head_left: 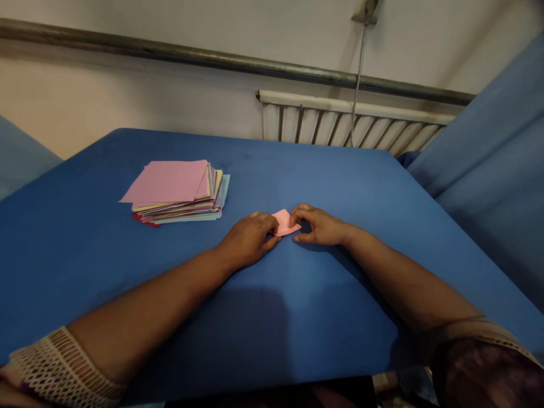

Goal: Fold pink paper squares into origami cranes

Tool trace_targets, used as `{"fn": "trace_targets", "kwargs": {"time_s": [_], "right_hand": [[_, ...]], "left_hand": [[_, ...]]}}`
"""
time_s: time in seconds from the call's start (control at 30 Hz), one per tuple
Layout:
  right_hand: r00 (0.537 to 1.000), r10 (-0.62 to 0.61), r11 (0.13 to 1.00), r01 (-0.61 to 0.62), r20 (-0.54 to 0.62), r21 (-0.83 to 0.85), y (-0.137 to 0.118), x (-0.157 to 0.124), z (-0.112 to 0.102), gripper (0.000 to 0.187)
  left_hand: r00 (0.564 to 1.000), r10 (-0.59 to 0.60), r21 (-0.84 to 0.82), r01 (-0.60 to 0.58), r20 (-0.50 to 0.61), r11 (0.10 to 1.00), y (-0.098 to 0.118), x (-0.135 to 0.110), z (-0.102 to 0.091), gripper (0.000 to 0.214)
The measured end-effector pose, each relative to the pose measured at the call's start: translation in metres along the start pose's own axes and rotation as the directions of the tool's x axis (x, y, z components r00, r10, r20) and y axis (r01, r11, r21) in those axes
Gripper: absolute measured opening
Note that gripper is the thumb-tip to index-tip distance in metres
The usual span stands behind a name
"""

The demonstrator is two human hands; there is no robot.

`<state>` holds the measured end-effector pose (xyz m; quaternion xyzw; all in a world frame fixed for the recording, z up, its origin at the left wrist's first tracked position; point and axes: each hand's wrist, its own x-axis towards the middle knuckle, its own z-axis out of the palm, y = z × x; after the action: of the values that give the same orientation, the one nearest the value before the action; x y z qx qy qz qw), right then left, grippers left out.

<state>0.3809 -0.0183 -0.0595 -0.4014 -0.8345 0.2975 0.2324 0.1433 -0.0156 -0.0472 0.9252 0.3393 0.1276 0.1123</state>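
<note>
A small folded pink paper (284,221) lies on the blue table (340,187) near its middle. My left hand (249,239) rests on the paper's left edge, fingers curled and pressing it down. My right hand (319,225) pinches the paper's right edge with thumb and fingertips. Both hands touch the same piece. To the left, a stack of coloured square papers (178,191) with a pink sheet on top sits on the table, apart from both hands.
A white radiator (352,122) stands against the wall behind the table, with a cord (359,68) hanging above it. Blue cloth-covered surfaces (488,158) flank the table at right and far left. A metal rail (212,58) runs along the wall.
</note>
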Motion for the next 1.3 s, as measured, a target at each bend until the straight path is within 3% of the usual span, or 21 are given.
{"fn": "trace_targets", "kwargs": {"time_s": [0.27,0.6,0.73,0.83,0.97,1.07,1.17,1.3], "right_hand": [[1.0,0.008,0.997,-0.01,-0.03,-0.078,0.006,0.004,0.003,0.005],[0.989,0.104,0.991,-0.113,-0.109,-0.078,0.003,0.007,0.008,0.01],[0.991,0.095,0.989,-0.105,-0.091,-0.102,0.004,0.007,0.008,0.009],[0.987,0.114,0.984,-0.128,-0.11,-0.121,0.004,0.006,0.008,0.012],[0.993,0.02,0.981,-0.041,-0.114,-0.189,0.004,0.005,0.01,0.058],[1.0,-0.011,0.982,0.008,-0.014,-0.189,0.006,0.007,0.011,0.072],[1.0,0.0,0.978,0.004,0.018,-0.206,0.006,0.01,0.011,0.066],[1.0,0.007,0.972,-0.01,-0.017,-0.234,0.003,0.012,0.011,0.044]], "left_hand": [[0.99,-0.116,-0.154,0.103,-0.075,0.983,-0.01,0.004,0.011,0.015],[0.98,-0.162,-0.086,0.152,-0.12,0.985,-0.012,0.006,0.012,0.011],[0.987,-0.052,-0.015,0.05,-0.152,0.999,-0.011,0.006,0.01,0.011],[0.995,0.077,0.094,-0.071,-0.07,0.993,-0.006,0.004,0.005,0.02],[0.991,0.128,0.186,-0.131,0.025,0.974,0.0,0.005,-0.002,0.023],[0.99,0.137,0.258,-0.142,0.039,0.956,0.001,0.007,-0.005,0.026],[0.985,0.168,0.302,-0.17,0.032,0.938,-0.003,0.009,-0.006,0.026],[0.981,0.195,0.319,-0.182,-0.01,0.93,-0.012,0.01,-0.008,0.024]]}}
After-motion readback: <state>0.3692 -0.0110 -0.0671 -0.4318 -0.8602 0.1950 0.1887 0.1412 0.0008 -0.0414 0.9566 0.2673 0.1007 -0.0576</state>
